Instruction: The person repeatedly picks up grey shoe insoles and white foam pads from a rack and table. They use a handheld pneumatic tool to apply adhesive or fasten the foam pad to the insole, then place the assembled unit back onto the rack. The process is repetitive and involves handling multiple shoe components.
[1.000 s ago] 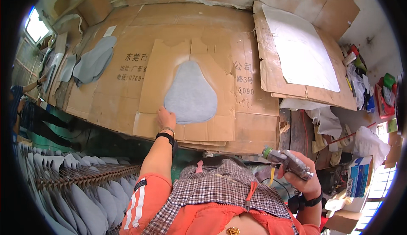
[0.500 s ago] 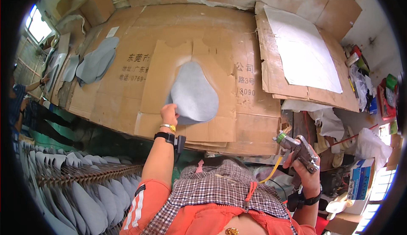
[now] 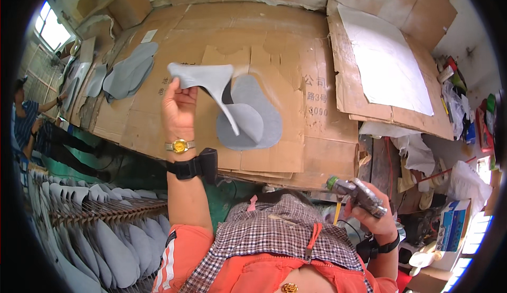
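My left hand (image 3: 180,108) is raised over the left part of the cardboard-covered table and pinches the edge of a thin grey pear-shaped sheet (image 3: 208,75). The sheet is lifted and bent, its lower end hanging down. Under it, a similar grey sheet (image 3: 269,116) lies flat on the cardboard. A rounded grey flap rests on that one; I cannot tell whether it belongs to the lifted sheet. In front of the table at the right, my right hand (image 3: 379,218) is wrapped round a metal spray gun (image 3: 363,197) with a green ring, a yellow hose below it.
White paper (image 3: 388,60) covers a raised cardboard panel at the right. More grey sheets (image 3: 131,73) lie at the table's far left. A rack (image 3: 113,250) hung with several grey pieces stands at lower left. Another person (image 3: 37,124) stands beyond it. Bags and boxes crowd the right side.
My left hand has lifted the top grey sheet off the cardboard, up and to the left, bending it and uncovering another sheet. The spray gun has tilted slightly and stays in my right hand.
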Available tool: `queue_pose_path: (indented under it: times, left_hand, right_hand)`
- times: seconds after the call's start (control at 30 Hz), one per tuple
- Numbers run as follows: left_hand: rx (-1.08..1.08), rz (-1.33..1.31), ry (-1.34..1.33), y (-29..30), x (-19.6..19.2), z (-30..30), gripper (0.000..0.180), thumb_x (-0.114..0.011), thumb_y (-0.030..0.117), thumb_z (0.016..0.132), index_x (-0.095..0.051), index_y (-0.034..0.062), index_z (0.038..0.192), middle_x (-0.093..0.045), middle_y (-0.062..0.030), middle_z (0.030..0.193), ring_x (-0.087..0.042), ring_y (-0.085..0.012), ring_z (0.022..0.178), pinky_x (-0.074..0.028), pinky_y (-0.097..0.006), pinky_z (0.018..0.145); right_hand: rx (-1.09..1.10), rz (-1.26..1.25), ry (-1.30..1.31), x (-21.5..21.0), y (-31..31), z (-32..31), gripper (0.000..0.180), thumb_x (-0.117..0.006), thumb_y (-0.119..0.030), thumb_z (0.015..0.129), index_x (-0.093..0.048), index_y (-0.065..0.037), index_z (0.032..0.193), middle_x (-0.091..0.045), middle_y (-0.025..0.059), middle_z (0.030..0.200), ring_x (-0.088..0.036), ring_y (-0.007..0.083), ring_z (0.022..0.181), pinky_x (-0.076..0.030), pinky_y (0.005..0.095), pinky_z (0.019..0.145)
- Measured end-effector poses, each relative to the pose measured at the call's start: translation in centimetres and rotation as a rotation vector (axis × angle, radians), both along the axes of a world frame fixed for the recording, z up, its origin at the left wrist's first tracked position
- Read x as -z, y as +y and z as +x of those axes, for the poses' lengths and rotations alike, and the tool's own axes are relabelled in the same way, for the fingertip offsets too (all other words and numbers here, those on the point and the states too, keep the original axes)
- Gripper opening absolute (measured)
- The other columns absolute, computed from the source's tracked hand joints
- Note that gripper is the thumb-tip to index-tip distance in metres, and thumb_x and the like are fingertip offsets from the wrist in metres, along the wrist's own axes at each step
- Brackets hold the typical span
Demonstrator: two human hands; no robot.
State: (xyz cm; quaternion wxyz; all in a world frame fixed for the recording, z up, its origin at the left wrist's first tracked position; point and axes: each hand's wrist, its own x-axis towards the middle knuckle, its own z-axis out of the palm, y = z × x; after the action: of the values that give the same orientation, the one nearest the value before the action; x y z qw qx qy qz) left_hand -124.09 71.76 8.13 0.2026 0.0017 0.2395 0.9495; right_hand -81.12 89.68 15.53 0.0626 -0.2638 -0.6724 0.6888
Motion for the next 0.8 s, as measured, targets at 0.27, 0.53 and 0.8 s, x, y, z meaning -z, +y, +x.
queue_pose_path:
  times: [0.27, 0.53, 0.8]
  left_hand:
    - [0.004, -0.021, 0.034, -1.5, 1.6, 0.2, 0.025, -0.060, 0.002, 0.084, -0.055, 0.0018, 0.108, -0.060, -0.0082, 0.105, -0.059, -0.0198, 0.097, -0.049, -0.035, 0.089]
    - [-0.060, 0.067, 0.105, -7.7, -5.5, 1.1, 0.018, -0.063, 0.002, 0.083, -0.058, -0.0003, 0.101, -0.064, -0.0107, 0.101, -0.060, -0.0223, 0.096, -0.048, -0.036, 0.091]
    - [-0.177, 0.153, 0.315, -8.1, -14.8, 5.6, 0.016, -0.055, 0.001, 0.083, -0.055, 0.0060, 0.098, -0.062, -0.0063, 0.091, -0.062, -0.0219, 0.088, -0.051, -0.041, 0.086]
  right_hand:
    - [-0.129, -0.044, 0.013, 1.0, -1.6, -1.0, 0.054, -0.067, 0.000, 0.077, -0.048, -0.001, 0.127, -0.062, 0.0047, 0.089, -0.058, 0.0116, 0.082, -0.048, 0.0274, 0.074]
    - [-0.077, 0.339, -0.042, 7.9, 1.5, -6.7, 0.044, -0.066, -0.003, 0.079, -0.053, -0.003, 0.121, -0.060, 0.0027, 0.090, -0.054, 0.0098, 0.082, -0.045, 0.0246, 0.074]
    - [0.048, 1.103, -0.274, 20.6, 8.9, -17.2, 0.072, -0.071, -0.013, 0.072, -0.038, -0.002, 0.134, -0.055, 0.0218, 0.120, -0.054, 0.0386, 0.107, -0.045, 0.0434, 0.090]
